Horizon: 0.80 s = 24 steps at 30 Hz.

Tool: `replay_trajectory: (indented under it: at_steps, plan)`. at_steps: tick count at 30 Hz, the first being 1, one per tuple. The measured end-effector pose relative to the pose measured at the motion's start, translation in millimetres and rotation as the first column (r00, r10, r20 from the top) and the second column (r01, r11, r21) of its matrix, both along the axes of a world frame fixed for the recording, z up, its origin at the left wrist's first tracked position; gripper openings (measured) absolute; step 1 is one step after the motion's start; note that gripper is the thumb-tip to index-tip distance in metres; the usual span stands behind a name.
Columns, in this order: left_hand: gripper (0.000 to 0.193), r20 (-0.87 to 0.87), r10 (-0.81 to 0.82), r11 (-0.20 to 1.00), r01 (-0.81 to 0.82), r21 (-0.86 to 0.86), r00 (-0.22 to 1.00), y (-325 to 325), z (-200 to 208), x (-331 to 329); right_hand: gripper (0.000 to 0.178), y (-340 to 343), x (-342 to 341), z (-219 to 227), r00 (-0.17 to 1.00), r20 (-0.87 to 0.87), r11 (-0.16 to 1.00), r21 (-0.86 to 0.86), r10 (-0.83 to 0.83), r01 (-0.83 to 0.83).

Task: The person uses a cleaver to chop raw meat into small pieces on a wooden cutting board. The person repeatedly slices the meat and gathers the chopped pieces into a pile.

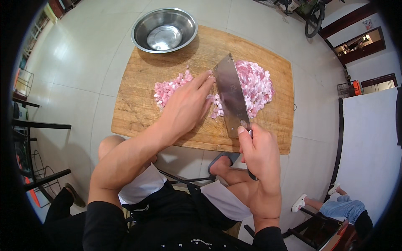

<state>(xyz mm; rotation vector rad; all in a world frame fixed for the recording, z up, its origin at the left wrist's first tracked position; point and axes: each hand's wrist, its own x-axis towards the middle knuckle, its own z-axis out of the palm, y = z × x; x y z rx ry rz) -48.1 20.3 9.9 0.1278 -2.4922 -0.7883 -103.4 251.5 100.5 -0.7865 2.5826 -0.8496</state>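
Observation:
A wooden chopping board [134, 98] lies in front of me. My right hand [261, 152] grips the handle of a broad cleaver [231, 92], its blade pointing away from me over the board. Right of the blade sits a large heap of chopped pink meat [256, 88]. A smaller pile of diced meat [165, 93] is on the left, partly covered by my left hand [186, 102]. That hand reaches across the board, fingers stretched out, their tips close to the blade's left face. A few meat bits [217, 108] lie between the fingers and the blade.
A steel bowl [139, 31] with no food in it stands on the board's far left corner. Black-legged furniture [42, 124] is at the left. Another person's legs [341, 209] show at the lower right, beside a white panel [368, 146]. A bicycle [315, 20] stands far off.

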Motion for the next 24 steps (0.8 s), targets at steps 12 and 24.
replay_trajectory:
  at_steps: [12,24]
  plan:
    - [0.016,0.096,-0.042,0.996,0.049,-0.077,0.995,-3.4,8.5,4.6,0.04,-2.0,7.5,4.5,1.0,-0.025,0.999,0.032,0.008,-0.008]
    - [0.009,0.054,-0.015,0.979,0.025,-0.202,0.998,-5.9,1.4,3.5,0.037,-8.6,12.3,9.9,0.993,-0.048,0.988,0.116,0.105,-0.099]
